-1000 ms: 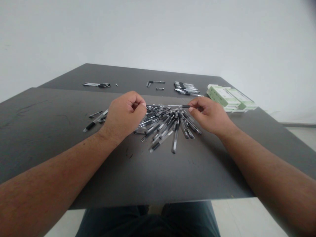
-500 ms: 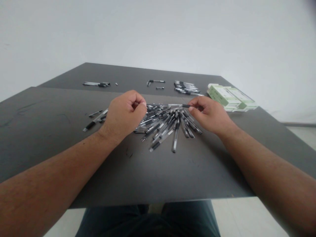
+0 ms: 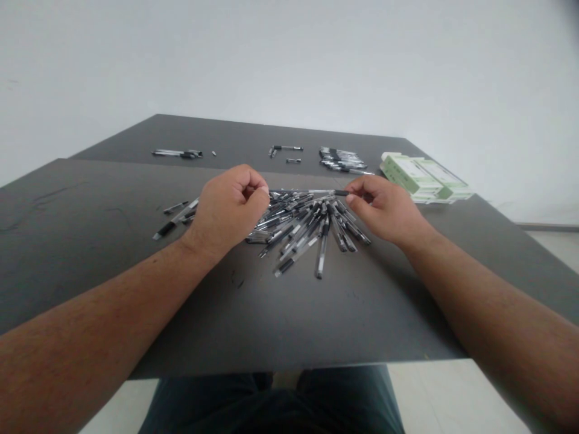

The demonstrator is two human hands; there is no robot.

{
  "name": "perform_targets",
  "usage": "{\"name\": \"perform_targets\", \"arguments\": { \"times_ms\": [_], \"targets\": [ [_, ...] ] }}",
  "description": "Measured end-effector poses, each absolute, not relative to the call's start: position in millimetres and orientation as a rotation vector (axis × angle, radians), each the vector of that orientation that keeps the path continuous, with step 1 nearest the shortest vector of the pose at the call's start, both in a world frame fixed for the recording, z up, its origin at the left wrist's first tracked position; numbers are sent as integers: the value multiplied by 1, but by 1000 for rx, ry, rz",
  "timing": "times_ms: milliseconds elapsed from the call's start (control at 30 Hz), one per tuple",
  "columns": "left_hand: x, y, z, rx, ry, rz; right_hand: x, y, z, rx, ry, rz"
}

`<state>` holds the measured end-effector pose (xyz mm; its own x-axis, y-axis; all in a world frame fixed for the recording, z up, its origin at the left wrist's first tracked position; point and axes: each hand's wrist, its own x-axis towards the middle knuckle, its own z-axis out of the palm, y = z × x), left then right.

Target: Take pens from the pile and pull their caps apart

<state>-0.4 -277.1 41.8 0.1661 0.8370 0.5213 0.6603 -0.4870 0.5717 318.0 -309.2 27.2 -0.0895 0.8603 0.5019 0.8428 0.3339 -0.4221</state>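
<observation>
My left hand (image 3: 231, 208) is closed, thumb and index finger pinching the left end of a thin dark ink refill (image 3: 289, 191). The refill runs level to the right into a clear pen barrel (image 3: 322, 192) with a black grip. My right hand (image 3: 384, 208) is closed too, its fingertips on the grip end of that barrel. Both pieces stretch in one line between my hands. Just below lies a loose pile of clear and black gel pens (image 3: 298, 229), partly hidden behind my left hand.
Farther back on the dark grey table (image 3: 289, 325) lie a small group of pens (image 3: 176, 154), a single pen (image 3: 288, 148) with small parts near it, and a neater bunch of pens (image 3: 341, 159). Green and white boxes (image 3: 418, 175) stand at the right.
</observation>
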Motion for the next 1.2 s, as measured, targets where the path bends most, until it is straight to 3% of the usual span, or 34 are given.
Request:
{"name": "perform_targets", "arguments": {
  "times_ms": [1200],
  "targets": [
    [0,-278,43,2262,1460,1211,318,-309,28,-1509,-1899,50]
  ]
}}
